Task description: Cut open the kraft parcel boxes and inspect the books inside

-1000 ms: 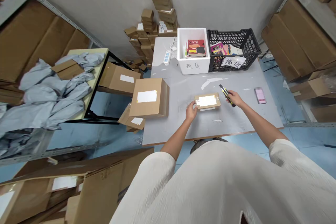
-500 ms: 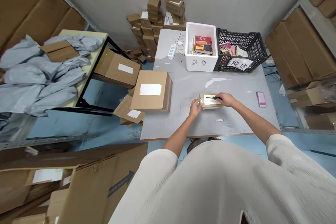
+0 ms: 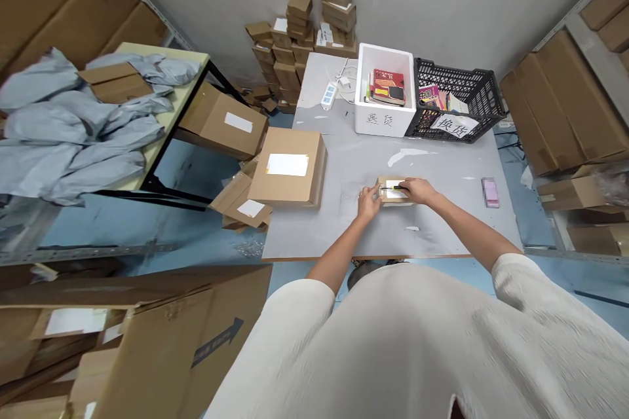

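A person's right hand [image 3: 417,190], closed around a knife [image 3: 399,187], is now over a small box [image 3: 394,196] on the grey table [image 3: 339,236]; a second ago it held the knife clear, off to the right. The blade now points left across the label, its tip near the left hand [image 3: 368,203], so cutting seems close. That hand touches the box's left end; I cannot tell whether it pinches.

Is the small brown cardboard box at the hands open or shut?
The box looks shut: its top lies flat under a white paper label.
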Demonstrator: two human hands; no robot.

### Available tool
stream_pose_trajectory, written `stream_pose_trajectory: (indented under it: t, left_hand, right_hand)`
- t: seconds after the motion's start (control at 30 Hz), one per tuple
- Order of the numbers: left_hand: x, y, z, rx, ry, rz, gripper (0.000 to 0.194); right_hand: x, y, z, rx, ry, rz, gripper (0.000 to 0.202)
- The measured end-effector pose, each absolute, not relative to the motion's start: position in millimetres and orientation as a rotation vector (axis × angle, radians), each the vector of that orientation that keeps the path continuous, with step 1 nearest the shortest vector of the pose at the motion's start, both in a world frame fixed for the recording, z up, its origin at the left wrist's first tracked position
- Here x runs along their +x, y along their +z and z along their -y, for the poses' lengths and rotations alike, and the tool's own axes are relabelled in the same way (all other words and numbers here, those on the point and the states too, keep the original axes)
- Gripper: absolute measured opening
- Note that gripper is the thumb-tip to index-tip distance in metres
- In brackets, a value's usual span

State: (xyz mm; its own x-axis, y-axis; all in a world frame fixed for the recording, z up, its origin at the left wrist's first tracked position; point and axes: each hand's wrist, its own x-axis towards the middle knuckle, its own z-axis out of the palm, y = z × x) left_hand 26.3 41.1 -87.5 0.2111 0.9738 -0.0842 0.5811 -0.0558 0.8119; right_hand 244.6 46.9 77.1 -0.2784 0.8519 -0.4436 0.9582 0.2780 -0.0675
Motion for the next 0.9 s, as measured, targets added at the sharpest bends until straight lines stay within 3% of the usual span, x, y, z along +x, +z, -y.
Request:
stream_pose_trajectory:
  t: [0.9]
  left_hand:
    - [23,-71,-40,1.762,0.545,-1.525,0.058]
  right_hand:
    - [239,69,-49,1.585,-0.369,-2.172,0.038]
